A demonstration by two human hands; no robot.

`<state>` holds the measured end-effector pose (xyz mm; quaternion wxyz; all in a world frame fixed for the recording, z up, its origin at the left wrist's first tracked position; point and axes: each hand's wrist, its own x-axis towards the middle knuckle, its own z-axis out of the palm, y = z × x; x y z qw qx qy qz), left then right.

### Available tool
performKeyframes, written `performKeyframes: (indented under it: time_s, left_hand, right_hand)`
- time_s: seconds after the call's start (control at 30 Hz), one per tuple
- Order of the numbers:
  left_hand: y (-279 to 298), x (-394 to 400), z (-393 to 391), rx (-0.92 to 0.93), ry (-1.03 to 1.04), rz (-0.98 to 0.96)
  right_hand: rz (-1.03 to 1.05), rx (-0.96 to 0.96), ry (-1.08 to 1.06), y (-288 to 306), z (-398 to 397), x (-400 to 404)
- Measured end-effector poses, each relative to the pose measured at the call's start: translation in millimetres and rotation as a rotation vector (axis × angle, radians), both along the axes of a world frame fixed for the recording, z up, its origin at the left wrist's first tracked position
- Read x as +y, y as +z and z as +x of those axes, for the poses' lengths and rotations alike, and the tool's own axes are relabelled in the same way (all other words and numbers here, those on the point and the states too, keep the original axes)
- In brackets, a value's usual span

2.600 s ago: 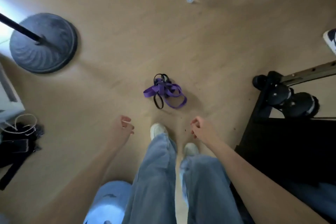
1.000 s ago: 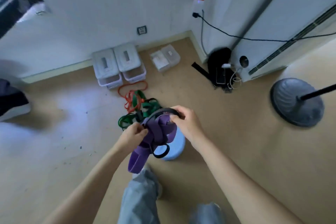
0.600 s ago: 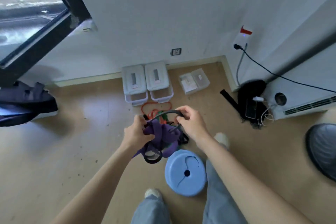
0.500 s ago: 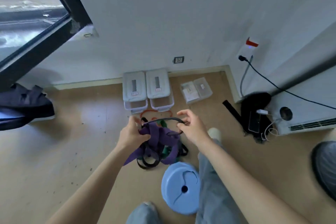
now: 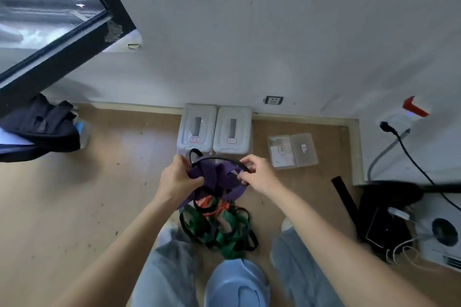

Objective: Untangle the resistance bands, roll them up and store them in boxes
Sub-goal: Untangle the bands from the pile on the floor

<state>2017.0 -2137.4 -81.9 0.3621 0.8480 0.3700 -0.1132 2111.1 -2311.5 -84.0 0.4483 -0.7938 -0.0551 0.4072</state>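
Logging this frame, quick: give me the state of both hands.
Left hand: closed, gripping the purple band.
Right hand: closed, pinching the thin black band.

The wooden floor point(image 5: 74, 207) carries two white lidded boxes point(image 5: 214, 129), standing side by side against the wall. Just to their right lie two small clear cases point(image 5: 293, 151). Nearer to the person, a heap of green, black and orange bands point(image 5: 219, 229) lies beside a light blue stool point(image 5: 237, 281).
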Motion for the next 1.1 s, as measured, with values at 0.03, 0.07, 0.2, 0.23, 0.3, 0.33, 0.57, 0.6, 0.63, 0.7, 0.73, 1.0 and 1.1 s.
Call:
performKeyframes:
  time_s: [0.03,0.07,0.2,0.23,0.3,0.33,0.57,0.6,0.63,0.7,0.73,1.0,1.1]
  left_hand:
    - [-9,8,5,0.001,-0.01,-0.004]
    - [-20,18,10,0.004,-0.023,-0.009]
    - [-69,54,21,0.032,-0.087,-0.05]
    - [-82,62,24,0.043,-0.105,-0.056]
    - [-107,74,32,0.074,-0.135,-0.071]
    - [-121,80,38,0.092,-0.157,-0.077]
    - [-222,104,105,0.233,-0.397,-0.234]
    - [-236,106,114,0.209,-0.381,-0.282]
    - [-248,108,122,0.184,-0.347,-0.33]
    - [-267,109,136,0.149,-0.286,-0.449]
    - [-275,109,141,0.127,-0.268,-0.512]
    - [-302,95,159,-0.217,-0.233,-0.553]
    - [-302,90,140,-0.254,-0.367,-0.295]
  right_hand:
    - [-0.012,-0.019,-0.013,-9,4,6]
    - [-0.02,-0.045,-0.038,-19,9,13]
    - [-0.021,-0.102,-0.131,-70,21,46]
    - [-0.031,-0.108,-0.127,-85,25,55]
    - [-0.046,-0.098,-0.11,-116,29,73]
    - [-0.05,-0.109,-0.084,-132,33,81]
    - [0.006,-0.059,0.188,-261,81,111]
    - [0.039,0.002,0.197,-276,89,112]
    - [0.055,0.026,0.209,-289,97,113]
    - [0.078,0.064,0.201,-307,112,111]
    - [0.088,0.081,0.207,-316,119,109]
    - [0.202,0.218,0.104,-338,137,96]
    - [0.212,0.169,-0.097,-325,128,88]
